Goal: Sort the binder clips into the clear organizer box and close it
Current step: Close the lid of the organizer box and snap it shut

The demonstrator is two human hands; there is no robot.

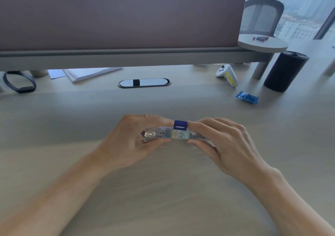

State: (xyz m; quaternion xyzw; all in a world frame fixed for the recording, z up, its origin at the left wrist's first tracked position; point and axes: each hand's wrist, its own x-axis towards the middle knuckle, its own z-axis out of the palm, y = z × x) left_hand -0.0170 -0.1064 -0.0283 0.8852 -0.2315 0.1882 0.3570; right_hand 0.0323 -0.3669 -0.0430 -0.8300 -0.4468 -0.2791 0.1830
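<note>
While both its ends are held, the clear organizer box (168,135) sits low over the middle of the pale bench (163,190), lid down. The left grip (130,139) curls round its nine o'clock end, thumb on the near side, fingers over the top. The right grip (223,143) clasps the three o'clock end likewise. A blue latch (180,125) sits at its twelve o'clock edge, between the forefingers. Binder clips (157,134) show dimly inside.

The clear box (163,135) lies flat, low over the desk (163,190), 1 blue latch (180,125) on top, clips (157,133) visible inside.
</note>
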